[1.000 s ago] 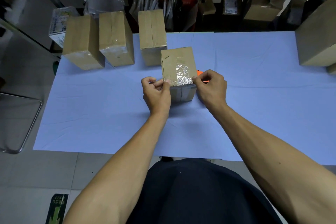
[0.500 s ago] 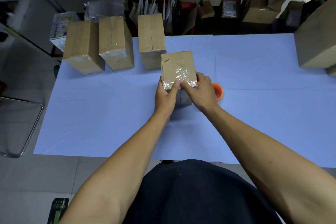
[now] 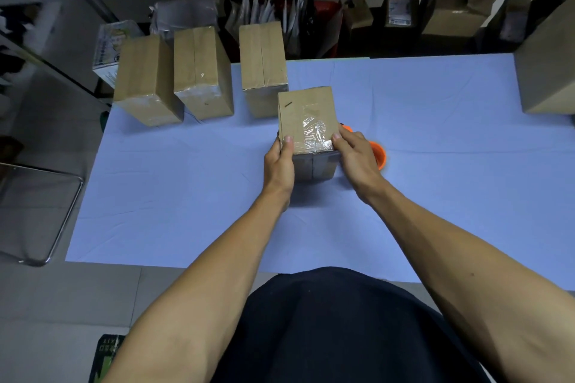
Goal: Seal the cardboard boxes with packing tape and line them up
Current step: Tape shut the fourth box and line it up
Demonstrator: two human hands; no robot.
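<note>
Cardboard box point(image 3: 306, 121) gripped at near corners by left hand point(image 3: 279, 165) and right hand point(image 3: 357, 154); orange tape roll point(image 3: 378, 154) just right.

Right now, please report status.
Left hand and right hand gripping box. Tape wrinkled on top. Three boxes lined up behind. Nothing blocking.

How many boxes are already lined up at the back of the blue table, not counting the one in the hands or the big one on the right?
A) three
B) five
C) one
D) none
A: three taped boxes stand in a row at the back left, the first box, the second box and the third box, while both hands grip the fourth box nearer the person.
</note>
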